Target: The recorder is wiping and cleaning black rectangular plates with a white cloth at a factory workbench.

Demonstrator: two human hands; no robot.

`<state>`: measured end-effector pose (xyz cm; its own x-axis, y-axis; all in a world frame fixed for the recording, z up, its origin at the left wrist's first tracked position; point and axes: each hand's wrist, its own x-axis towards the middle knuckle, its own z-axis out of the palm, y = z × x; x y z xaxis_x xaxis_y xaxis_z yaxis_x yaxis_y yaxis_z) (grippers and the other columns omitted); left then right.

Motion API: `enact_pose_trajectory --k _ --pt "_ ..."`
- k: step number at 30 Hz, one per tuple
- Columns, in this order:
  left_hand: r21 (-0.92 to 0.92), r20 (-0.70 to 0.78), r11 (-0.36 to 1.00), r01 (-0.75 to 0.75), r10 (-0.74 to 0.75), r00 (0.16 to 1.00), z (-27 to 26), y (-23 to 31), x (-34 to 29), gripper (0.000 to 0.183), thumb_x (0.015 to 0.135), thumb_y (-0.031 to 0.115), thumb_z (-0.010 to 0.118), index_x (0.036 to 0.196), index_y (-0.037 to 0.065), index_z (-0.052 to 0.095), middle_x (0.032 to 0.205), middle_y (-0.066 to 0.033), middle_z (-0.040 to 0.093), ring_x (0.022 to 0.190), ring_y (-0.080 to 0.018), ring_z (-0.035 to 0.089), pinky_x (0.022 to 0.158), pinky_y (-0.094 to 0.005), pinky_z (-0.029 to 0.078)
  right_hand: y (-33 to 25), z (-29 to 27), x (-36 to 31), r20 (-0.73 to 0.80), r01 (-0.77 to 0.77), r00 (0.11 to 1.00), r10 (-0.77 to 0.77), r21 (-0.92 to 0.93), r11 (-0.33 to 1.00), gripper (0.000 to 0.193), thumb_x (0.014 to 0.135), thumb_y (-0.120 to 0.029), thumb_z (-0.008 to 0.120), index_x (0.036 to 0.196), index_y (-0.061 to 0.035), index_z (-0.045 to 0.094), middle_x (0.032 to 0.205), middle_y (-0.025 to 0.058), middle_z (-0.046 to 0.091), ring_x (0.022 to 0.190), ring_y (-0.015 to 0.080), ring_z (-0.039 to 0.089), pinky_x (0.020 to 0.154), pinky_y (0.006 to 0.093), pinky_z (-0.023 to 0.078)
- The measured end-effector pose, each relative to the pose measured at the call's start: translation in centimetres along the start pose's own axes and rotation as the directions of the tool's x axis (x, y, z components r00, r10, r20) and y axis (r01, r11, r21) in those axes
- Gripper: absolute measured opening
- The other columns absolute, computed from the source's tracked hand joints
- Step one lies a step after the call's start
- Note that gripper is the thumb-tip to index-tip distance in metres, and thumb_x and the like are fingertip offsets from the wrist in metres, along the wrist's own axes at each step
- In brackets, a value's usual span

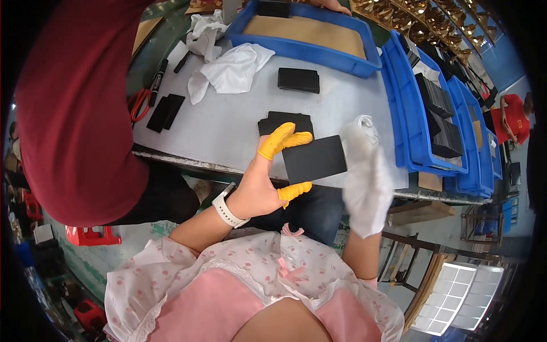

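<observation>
My left hand (259,185), with yellow covers on its fingers and thumb and a white watch at the wrist, grips a thin black rectangular plate (315,159) by its left side. The plate is tilted above the table's near edge. White cloth (367,182) covers my right hand, just right of the plate; it is smeared by motion and its fingers are hidden. Whether the cloth is a glove or a wrapped rag I cannot tell. Beyond my left fingers lie several black plates (283,121), loosely piled. A neater black stack (298,80) sits farther back.
Crumpled white cloths (236,65), red-handled scissors (138,105), a black marker (159,80) and more black plates (165,113) lie left. A blue tray (307,54) stands behind; blue crates (405,125) holding black plates line the right. A person in a maroon sleeve (80,108) is close left.
</observation>
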<state>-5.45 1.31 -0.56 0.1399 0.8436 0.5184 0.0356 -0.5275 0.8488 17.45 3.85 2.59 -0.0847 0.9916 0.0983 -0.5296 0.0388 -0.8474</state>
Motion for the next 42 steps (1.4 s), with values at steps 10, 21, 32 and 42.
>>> enact_pose_trajectory --k 10,21,32,42 --pt "-0.094 0.136 0.995 0.031 -0.018 0.991 0.3 0.5 -1.1 0.109 0.080 0.004 0.091 0.166 0.005 0.025 0.153 -0.0197 0.056 0.144 -0.0294 0.052 0.125 -0.0458 0.031 -1.3 2.5 -0.6 0.094 0.019 0.994 0.063 -0.691 0.723 0.071 0.091 -0.009 0.085 0.154 0.0015 0.052 0.132 0.0078 0.063 0.113 0.0123 0.061 0.104 0.0289 0.049" --pt "-0.151 0.155 0.985 0.081 -0.057 0.986 0.5 0.4 -1.2 0.111 0.080 0.011 0.093 0.168 0.008 0.025 0.153 -0.0179 0.056 0.145 -0.0299 0.051 0.125 -0.0459 0.031 -1.7 2.2 0.2 -0.042 -0.078 0.997 0.065 -0.544 0.836 0.043 0.103 -0.005 0.070 0.145 0.0002 0.062 0.080 -0.0057 0.057 0.065 0.0017 0.049 0.059 0.0186 0.039" --pt "0.038 -0.063 0.998 0.055 -0.052 0.997 -0.1 0.0 -1.1 0.111 0.074 0.016 0.099 0.163 0.004 0.033 0.147 -0.0182 0.062 0.137 -0.0293 0.060 0.117 -0.0420 0.043 -1.6 1.2 1.3 -0.039 0.177 0.940 -0.339 -0.793 0.582 0.042 0.104 0.001 0.060 0.146 0.0017 0.060 0.115 0.0126 0.071 0.088 0.0135 0.066 0.079 0.0259 0.052" --pt "-0.003 -0.140 0.996 0.089 -0.089 0.986 0.6 0.5 0.0 0.110 0.076 0.019 0.098 0.163 0.003 0.033 0.148 -0.0142 0.062 0.134 -0.0283 0.057 0.115 -0.0425 0.043 0.2 1.5 0.0 0.528 0.541 0.814 -0.243 -0.841 -0.016 0.081 0.074 0.019 0.061 0.153 -0.0004 0.053 0.131 0.0229 0.070 0.122 0.0457 0.066 0.113 0.0497 0.047"
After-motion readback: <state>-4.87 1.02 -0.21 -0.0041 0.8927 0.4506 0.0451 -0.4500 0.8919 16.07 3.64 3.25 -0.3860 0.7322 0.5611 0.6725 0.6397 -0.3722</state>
